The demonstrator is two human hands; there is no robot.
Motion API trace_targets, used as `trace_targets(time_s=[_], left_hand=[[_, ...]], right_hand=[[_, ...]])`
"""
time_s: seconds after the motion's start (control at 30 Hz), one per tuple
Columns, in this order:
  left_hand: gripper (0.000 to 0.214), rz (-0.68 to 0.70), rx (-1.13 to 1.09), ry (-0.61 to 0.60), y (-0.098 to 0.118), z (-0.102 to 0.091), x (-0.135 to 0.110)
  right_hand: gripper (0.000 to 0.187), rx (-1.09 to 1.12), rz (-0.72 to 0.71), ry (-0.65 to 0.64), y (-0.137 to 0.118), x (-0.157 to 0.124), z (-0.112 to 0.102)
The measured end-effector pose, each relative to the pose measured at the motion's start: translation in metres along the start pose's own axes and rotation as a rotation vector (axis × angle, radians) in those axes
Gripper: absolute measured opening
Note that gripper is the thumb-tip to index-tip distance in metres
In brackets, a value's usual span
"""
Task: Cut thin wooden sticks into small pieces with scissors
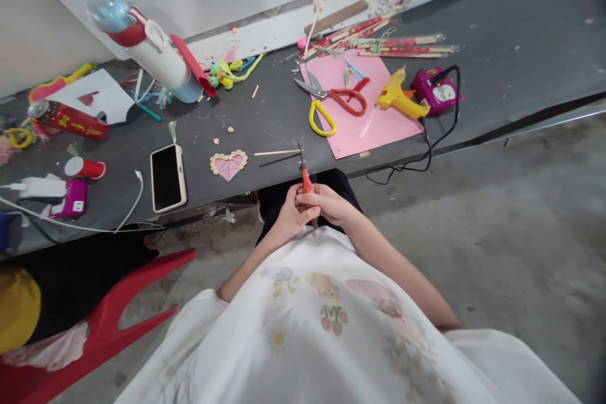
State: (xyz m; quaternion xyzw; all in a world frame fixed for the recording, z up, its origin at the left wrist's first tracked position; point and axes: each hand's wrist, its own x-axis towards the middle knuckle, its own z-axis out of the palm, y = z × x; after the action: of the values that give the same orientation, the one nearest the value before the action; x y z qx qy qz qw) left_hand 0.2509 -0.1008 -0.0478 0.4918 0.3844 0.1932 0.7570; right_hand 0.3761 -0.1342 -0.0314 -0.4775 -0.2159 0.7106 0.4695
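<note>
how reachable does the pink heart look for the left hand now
Probably yes: the pink heart lies near the front of the table with nothing seen between it and the left hand, though that hand grips the orange-handled tool.

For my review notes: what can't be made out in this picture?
Head view: the full grip of the red-handled metal tool, partly hidden by the left hand and right hand.
Head view: whether that tool pinches the thin, pale wooden stick; the contact is too small and blurred.
Head view: the dark blue object, cut off by the left edge.
</note>
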Motion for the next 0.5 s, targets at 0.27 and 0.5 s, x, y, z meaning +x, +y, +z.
trace_targets(time_s=[0.27,0.5], left_hand=[[0.068,0.010,0.002,0.014,-0.0014,-0.0006,0.0014],[0.071,0.035,0.007,0.008,-0.0044,-0.0002,0.0018]], right_hand=[[0.016,-0.028,-0.022,0.033,0.0011,0.0013,-0.0006],[0.018,-0.061,-0.024,-0.005,-0.0018,0.0005,-0.0016]])
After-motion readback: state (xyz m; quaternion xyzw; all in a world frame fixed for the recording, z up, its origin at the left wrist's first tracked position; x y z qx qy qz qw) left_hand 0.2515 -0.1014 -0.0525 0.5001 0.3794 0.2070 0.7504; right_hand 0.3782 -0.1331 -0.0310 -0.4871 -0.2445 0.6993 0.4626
